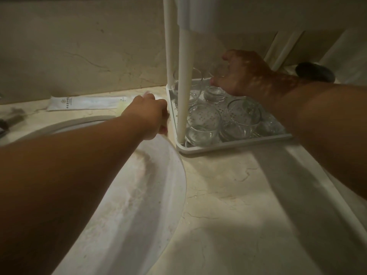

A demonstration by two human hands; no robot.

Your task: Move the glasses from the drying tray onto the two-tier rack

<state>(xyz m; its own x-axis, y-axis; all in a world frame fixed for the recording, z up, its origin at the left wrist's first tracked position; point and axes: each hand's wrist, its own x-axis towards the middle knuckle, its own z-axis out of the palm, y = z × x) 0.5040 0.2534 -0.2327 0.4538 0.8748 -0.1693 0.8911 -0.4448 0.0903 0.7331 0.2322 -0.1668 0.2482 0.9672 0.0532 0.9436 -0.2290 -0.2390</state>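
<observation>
The right hand (pixel 241 76) reaches under the upper tier of the white rack (pixel 234 144), its fingers curled around a clear glass (pixel 217 71) at the back of the lower shelf; that glass stands upright. The left hand (pixel 148 116) is clenched on the rim of a large round tray (pixel 174 175) just left of the rack. More glasses (pixel 204 124) stand upright on the lower shelf.

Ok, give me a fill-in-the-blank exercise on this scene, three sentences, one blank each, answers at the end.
1. The glasses stand on the rack's ____ tier.
2. The right hand reaches in among the glasses at the ____ of the rack.
3. The left hand grips the rack's ____ edge, next to the sink.

Missing words: bottom; back; left
</observation>
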